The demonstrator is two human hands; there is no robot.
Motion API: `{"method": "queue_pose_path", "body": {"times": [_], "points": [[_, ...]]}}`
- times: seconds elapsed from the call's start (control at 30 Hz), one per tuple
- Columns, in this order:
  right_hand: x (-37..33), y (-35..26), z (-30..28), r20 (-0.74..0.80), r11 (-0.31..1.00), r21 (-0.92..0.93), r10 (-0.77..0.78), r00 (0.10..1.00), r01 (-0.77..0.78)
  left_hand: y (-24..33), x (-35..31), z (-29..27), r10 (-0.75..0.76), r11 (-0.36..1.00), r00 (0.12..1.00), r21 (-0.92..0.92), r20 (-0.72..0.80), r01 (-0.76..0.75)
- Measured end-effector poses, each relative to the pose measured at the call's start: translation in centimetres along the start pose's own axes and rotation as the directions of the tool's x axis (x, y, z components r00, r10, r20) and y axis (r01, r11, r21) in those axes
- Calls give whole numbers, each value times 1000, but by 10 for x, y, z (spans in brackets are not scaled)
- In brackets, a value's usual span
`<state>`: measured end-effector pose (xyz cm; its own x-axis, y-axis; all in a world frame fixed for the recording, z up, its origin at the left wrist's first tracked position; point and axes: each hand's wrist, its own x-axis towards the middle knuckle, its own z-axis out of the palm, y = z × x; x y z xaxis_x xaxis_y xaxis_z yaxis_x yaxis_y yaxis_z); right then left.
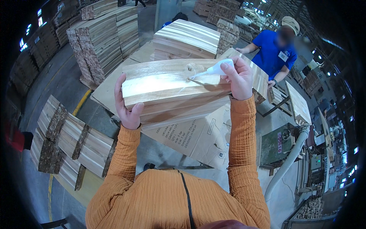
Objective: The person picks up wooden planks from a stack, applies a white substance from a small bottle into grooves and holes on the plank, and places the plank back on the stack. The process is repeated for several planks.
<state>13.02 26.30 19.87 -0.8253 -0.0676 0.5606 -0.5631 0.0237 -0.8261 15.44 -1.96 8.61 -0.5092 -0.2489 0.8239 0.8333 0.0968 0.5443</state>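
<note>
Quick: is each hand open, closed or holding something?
Left hand: holding the left end of a pale rectangular wooden board.
Right hand: closed around a white plastic squeeze bottle.

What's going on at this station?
A person in an orange top has their left hand against the left end of a wooden panel. Their right hand holds a white squeeze bottle, nozzle angled down at a knotty patch on the panel's top face; whether the tip touches isn't clear. Printed cardboard lies below. A co-worker in blue stands at more wood, ahead and to the right.
</note>
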Motion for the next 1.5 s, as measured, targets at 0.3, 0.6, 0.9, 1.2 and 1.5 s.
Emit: {"method": "queue_pose_path", "body": {"times": [0.3,0.6,0.9,1.2,1.5], "points": [[0,1,0,4,1000,7,2,1000,-2,1,-1,0,-16,999,1000,-42,0,16],[-1,1,-1,17,1000,8,-1,1000,1,4,-1,3,-45,996,999,-71,-12,44],[-2,1,-2,12,1000,1,-7,1000,7,6,-1,2,-27,996,1000,-84,2,27],[-2,3,-3,16,1000,-6,-12,1000,13,4,-2,1,-20,998,1000,-64,-2,20],[-4,-2,-2,31,1000,-22,-19,999,20,7,-1,1,-16,998,1000,-65,10,17]]}}
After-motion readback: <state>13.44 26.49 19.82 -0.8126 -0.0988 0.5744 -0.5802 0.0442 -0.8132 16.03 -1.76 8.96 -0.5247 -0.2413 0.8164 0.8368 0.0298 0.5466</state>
